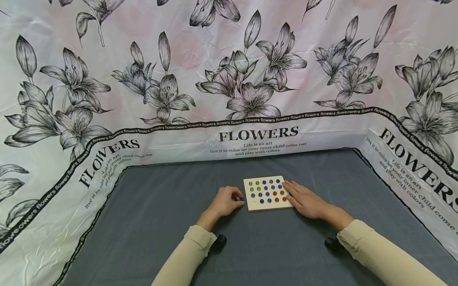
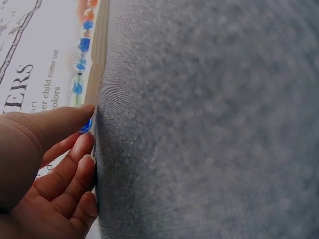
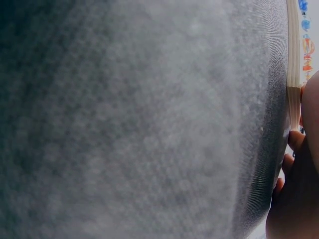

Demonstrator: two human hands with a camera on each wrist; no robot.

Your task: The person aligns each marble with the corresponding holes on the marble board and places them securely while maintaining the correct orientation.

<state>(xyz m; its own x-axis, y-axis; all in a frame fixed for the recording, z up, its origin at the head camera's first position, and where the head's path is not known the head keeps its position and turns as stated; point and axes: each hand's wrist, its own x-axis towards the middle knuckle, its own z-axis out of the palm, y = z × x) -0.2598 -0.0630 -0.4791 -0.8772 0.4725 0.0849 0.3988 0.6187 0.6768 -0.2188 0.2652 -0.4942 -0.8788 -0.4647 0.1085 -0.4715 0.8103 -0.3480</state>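
A pale wooden board (image 1: 255,207) lies on the grey cloth, with rows of glass marbles in green, blue and orange-red. One spot at its near left corner holds no marble. Just off the board's left edge, my left hand (image 1: 226,201) pinches a blue marble (image 1: 242,199) between thumb and finger; in the left wrist view the blue marble (image 2: 86,126) shows under the thumb tip. My right hand (image 1: 307,201) rests along the board's right edge with its fingers stretched out. The right wrist view catches the board's side (image 3: 293,55) beside those fingers.
Grey cloth (image 1: 161,222) spreads around the board. Behind it and along both sides rises a white flower-printed sheet (image 1: 186,147) with lettering. A dark strap piece (image 1: 219,243) sits at the left wrist, another dark piece (image 1: 333,244) at the right.
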